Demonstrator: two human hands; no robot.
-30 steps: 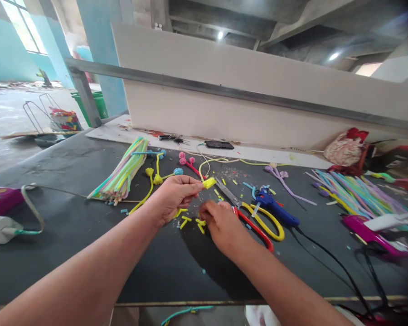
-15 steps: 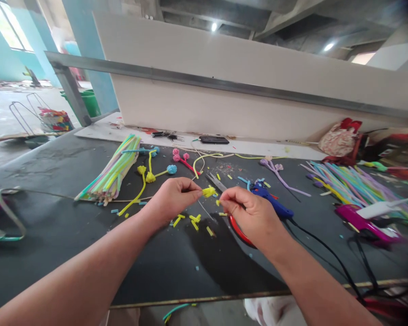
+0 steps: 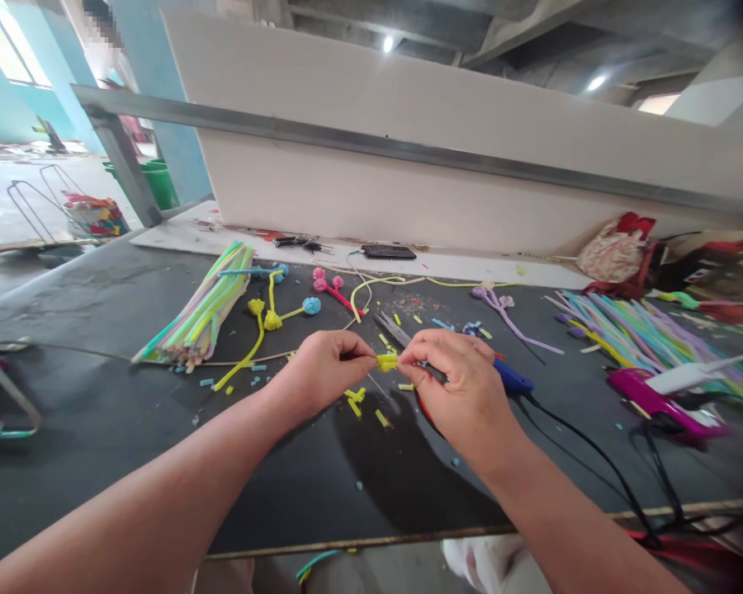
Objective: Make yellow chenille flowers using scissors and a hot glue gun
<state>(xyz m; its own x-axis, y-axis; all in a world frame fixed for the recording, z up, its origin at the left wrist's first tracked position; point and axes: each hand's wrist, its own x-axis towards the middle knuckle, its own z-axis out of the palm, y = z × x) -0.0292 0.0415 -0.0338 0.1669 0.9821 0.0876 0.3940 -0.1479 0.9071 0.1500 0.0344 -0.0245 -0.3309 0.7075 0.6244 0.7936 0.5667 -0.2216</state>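
Observation:
Between my two hands is a small yellow fuzzy piece (image 3: 386, 361). My left hand (image 3: 331, 367) pinches its left end between thumb and fingertips. The fingertips of my right hand (image 3: 455, 375) close on its right end. Under and behind my right hand lie scissors (image 3: 392, 330) with red handles, mostly covered. A blue glue gun (image 3: 513, 378) rests just right of that hand, its front hidden. Short yellow cut pieces (image 3: 355, 403) are scattered on the dark table (image 3: 285, 487) below my hands. Yellow stems with a yellow ball (image 3: 272, 319) and a blue ball (image 3: 311, 306) lie behind my left hand.
A bundle of pastel fuzzy stems (image 3: 201, 309) lies at left, another (image 3: 644, 330) at right. A magenta device (image 3: 662, 404) with cables is at right. A black phone (image 3: 389, 252) lies at the back. Beyond the table, a person (image 3: 102, 49) stands at upper left.
My right hand has moved slightly up and left, bringing its fingertips against the yellow piece at my left fingertips. The gap between my hands has closed. A person has appeared at upper left.

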